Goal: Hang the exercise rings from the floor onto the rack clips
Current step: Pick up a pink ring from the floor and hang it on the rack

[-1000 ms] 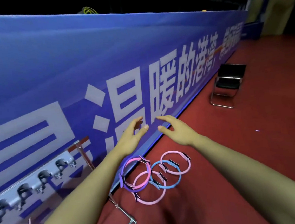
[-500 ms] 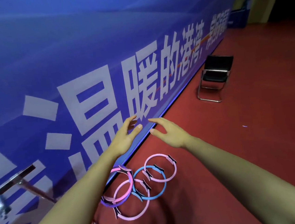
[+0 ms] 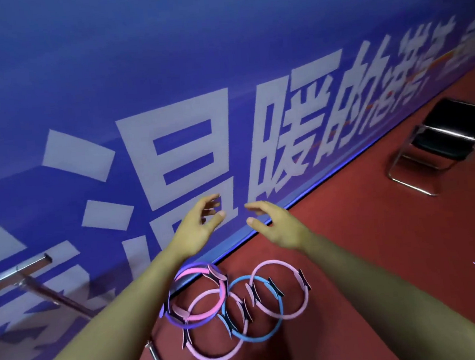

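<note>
1. My grip is empty on both sides. The left hand (image 3: 197, 229) and right hand (image 3: 274, 225) hang in the air with fingers spread and loosely curled, thumbs pointing toward each other, touching nothing.

2. What has changed is my view, not my hands. Over the last second my head has swung toward 3 o'clock: the row of rack clips that sat at 8 o'clock has slid out of sight, and only the rack's metal bar (image 3: 17, 268) and a slanted leg (image 3: 59, 296) show at 9 o'clock.

3. The exercise rings now sit nearer the middle of my view, at 6 o'clock below my hands, lying flat and overlapped on the red floor (image 3: 380, 253) at the foot of the blue banner wall (image 3: 222, 80). A pink-and-purple pair (image 3: 213, 314) lies partly under my left forearm, with a pale pink ring (image 3: 214, 357) below it, a blue ring (image 3: 277, 320) in the middle and another pale pink ring (image 3: 304, 303) toward 4 o'clock.

4. For the task, I judge this the turn from rack to pile – none of these rings is lifted yet, and my hands must drop toward 6 o'clock to take one.

5. A folding chair (image 3: 442, 139) stands well apart at 2 o'clock – no concern.
</note>
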Demonstrator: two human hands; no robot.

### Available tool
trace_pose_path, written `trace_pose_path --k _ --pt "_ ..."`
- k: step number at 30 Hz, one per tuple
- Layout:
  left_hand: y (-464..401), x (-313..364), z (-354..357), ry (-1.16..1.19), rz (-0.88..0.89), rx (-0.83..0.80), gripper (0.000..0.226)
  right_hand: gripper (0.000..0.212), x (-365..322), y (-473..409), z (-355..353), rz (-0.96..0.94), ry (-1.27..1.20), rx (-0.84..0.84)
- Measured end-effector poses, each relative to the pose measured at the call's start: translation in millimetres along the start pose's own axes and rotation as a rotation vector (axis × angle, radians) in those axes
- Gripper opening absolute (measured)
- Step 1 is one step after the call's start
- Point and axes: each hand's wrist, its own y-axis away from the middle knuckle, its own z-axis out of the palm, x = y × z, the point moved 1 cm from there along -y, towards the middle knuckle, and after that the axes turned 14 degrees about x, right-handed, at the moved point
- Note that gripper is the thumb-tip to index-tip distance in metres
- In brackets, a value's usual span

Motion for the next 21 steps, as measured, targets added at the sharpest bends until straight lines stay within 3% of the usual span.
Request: trace_pose_path --k 12,21 --pt "-100.0 -128.6 5.0 -0.040 -0.291 0.345 0.042 0.043 125.2 -173.9 159.6 -0.025 -0.039 -0.410" --pt "-135.0 -278.4 25.4 -0.074 -0.384 0.372 0.045 0.038 217.9 -240.8 326.9 0.031 -0.094 -0.522"
